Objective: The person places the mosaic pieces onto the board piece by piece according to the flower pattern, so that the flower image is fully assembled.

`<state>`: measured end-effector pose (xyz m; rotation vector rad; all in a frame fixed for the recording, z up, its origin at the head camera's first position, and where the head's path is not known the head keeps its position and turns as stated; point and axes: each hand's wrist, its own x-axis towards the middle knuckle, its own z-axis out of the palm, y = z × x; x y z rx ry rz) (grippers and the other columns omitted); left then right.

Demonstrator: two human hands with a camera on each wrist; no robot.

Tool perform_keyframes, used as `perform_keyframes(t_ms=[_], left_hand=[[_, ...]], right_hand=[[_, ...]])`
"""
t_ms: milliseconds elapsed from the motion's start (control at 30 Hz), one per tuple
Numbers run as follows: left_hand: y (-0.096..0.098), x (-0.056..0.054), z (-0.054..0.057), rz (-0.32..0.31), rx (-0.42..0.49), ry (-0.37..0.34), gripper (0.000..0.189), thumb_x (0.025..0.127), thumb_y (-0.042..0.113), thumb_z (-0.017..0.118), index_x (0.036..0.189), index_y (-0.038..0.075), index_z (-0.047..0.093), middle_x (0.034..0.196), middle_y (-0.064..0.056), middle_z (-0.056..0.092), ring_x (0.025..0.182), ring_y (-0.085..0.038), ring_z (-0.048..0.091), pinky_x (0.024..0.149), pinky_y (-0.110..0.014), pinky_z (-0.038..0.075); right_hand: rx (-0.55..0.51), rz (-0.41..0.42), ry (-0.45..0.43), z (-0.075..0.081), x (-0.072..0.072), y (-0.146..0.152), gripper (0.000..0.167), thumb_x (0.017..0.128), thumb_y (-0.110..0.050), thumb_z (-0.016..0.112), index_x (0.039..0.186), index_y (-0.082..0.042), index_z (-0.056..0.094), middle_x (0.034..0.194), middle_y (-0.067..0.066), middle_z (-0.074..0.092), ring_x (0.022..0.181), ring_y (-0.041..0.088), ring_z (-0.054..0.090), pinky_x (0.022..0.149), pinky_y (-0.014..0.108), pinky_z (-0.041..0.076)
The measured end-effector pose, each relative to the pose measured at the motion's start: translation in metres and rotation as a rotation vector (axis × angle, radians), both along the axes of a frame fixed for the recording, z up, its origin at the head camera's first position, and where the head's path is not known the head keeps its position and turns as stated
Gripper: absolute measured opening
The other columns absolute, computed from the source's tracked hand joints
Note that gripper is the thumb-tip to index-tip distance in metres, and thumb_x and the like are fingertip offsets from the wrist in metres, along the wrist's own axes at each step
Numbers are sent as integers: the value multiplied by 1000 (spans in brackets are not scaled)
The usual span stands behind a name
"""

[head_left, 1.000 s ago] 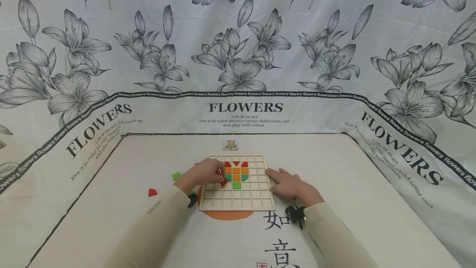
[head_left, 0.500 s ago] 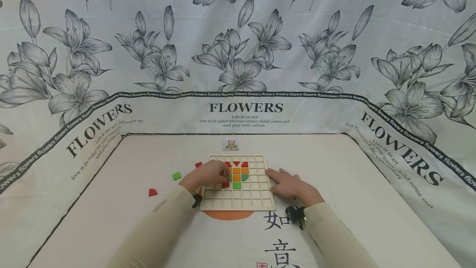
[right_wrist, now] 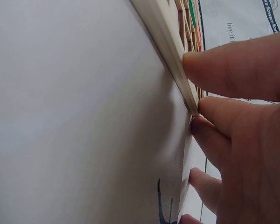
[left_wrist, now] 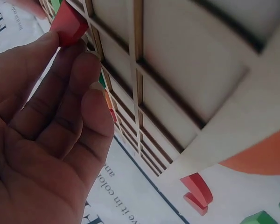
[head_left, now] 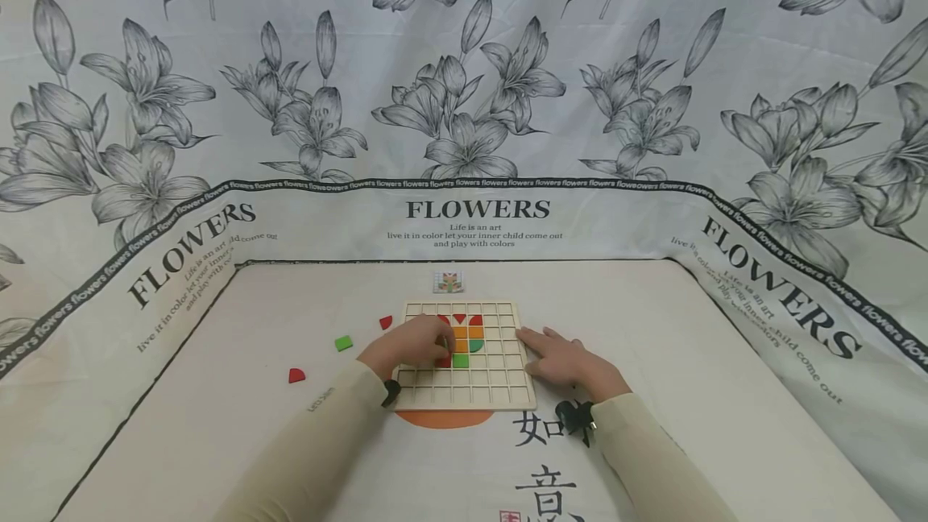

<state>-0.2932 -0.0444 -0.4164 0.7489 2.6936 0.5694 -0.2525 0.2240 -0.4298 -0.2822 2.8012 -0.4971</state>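
Observation:
My left hand (head_left: 412, 340) is over the left part of a wooden grid board (head_left: 464, 407), pinching a red block (left_wrist: 69, 25) between thumb and fingertips. In the left wrist view the block is tilted at the grid's dividers. Right beside it in the head view, a green square block (head_left: 461, 361) sits in a cell. Above that lie orange blocks (head_left: 476, 332), a green rounded block (head_left: 476, 345) and red blocks (head_left: 476, 320), partly hidden by my left hand. My right hand (head_left: 573, 362) touches the board's right edge, its fingers extended.
Left of the board, a green block (head_left: 344, 343) and red quarter-round blocks (head_left: 296, 375) lie loose on the white cloth. A small picture card (head_left: 449, 282) lies behind the board. Printed fabric (head_left: 478, 220) rises at the back and sides.
My left hand has shifted slightly right with the red block, bringing it beside the green square. A loose red block at the board's upper left has come into view. My right hand stays put.

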Motion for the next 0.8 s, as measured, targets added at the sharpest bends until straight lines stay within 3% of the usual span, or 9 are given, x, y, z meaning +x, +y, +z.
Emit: perform_keyframes(t_ms=[367, 800], left_hand=[[2, -3, 1, 0, -20, 10, 8, 92, 17, 64, 89, 23, 68, 88, 8, 63, 88, -15, 55, 82, -28, 48], [8, 1, 4, -70, -83, -5, 24, 90, 4, 59, 78, 21, 71, 80, 6, 62, 83, -14, 55, 75, -25, 47]], right_hand=[[5, -5, -5, -1, -3, 1, 67, 89, -27, 52, 152, -20, 31, 159, 3, 29, 148, 38, 15, 112, 69, 10], [6, -2, 8, -4, -2, 1, 67, 88, -27, 52, 152, -20, 32, 159, 3, 30, 148, 38, 17, 111, 70, 11]])
